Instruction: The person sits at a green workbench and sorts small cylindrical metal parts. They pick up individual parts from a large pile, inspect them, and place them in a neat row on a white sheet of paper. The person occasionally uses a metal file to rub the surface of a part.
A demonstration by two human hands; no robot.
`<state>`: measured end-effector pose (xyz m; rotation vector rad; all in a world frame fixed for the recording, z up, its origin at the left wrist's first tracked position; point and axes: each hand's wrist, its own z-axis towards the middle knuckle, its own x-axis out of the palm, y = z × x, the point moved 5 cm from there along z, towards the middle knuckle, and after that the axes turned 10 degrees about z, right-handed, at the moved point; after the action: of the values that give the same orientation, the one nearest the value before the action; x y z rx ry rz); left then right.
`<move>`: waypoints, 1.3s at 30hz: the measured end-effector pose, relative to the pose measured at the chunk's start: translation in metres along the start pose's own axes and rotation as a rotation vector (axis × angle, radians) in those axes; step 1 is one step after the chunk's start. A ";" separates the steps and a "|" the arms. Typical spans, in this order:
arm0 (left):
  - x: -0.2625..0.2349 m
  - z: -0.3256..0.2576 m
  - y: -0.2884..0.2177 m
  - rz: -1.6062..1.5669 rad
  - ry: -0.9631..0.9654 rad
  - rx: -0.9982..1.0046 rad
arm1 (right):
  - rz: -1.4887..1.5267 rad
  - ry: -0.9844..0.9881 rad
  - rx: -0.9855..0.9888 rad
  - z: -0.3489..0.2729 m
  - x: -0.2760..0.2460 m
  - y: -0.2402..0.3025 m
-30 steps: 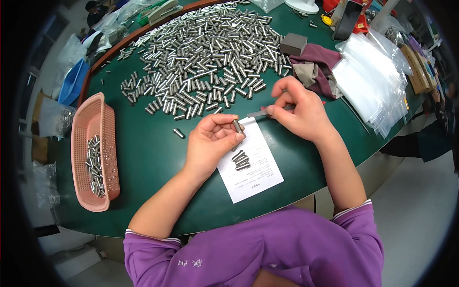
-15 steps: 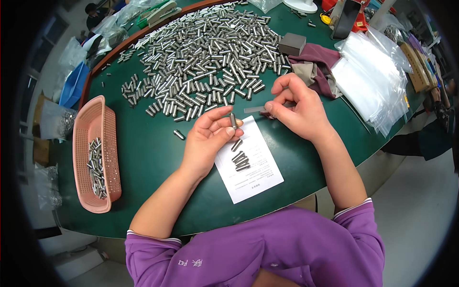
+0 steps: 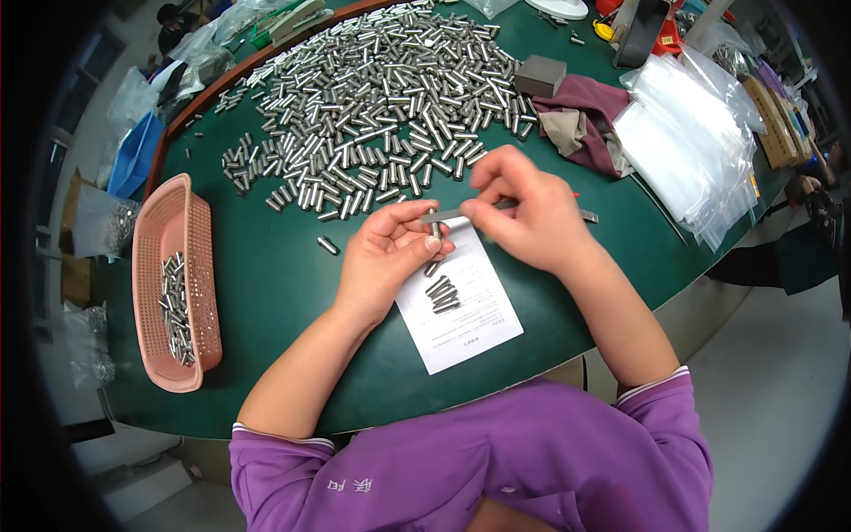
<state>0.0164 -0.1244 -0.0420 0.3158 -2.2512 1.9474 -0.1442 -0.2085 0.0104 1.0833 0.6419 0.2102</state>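
My left hand [image 3: 387, 253] pinches a short metal pin [image 3: 434, 228] upright between thumb and fingers. In my right hand [image 3: 529, 211] is a thin flat metal strip [image 3: 446, 215], gripped between thumb and bent fingers. The strip's free end meets the upper part of the pin; whether it presses on it or only passes in front, I cannot tell. Below my hands, a printed white sheet [image 3: 470, 339] carries a row of several similar pins [image 3: 443, 294], and one more pin [image 3: 432, 268] lies just under my left thumb.
A large heap of metal pins [image 3: 372, 97] covers the far table, with one stray pin [image 3: 328, 245] left of my hand. A pink basket [image 3: 211, 301] at left holds more pins. To the right lie a grey block [image 3: 541, 76], a maroon cloth [image 3: 589, 106] and clear plastic bags [image 3: 678, 151].
My right hand has moved left, bringing the strip from well apart to the pin's upper end. My left hand keeps hold of the pin, nearly unmoved.
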 end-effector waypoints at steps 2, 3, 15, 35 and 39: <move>0.001 0.001 -0.003 0.018 -0.007 0.025 | -0.092 0.067 -0.117 0.002 0.016 0.014; -0.001 0.001 -0.001 0.004 0.001 0.015 | -0.113 0.036 -0.106 0.002 0.012 0.011; -0.010 -0.007 -0.021 0.785 -0.116 0.111 | -0.617 -0.139 -0.133 0.007 -0.041 -0.029; 0.023 -0.036 -0.042 1.340 -0.008 0.403 | -0.455 -0.088 -0.380 0.000 -0.018 0.004; 0.024 -0.044 -0.043 1.306 0.039 0.351 | -0.421 0.008 -0.331 -0.006 -0.011 0.011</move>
<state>0.0025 -0.0879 0.0113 -1.5098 -2.2053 2.7446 -0.1550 -0.2039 0.0222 0.6126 0.7957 -0.0449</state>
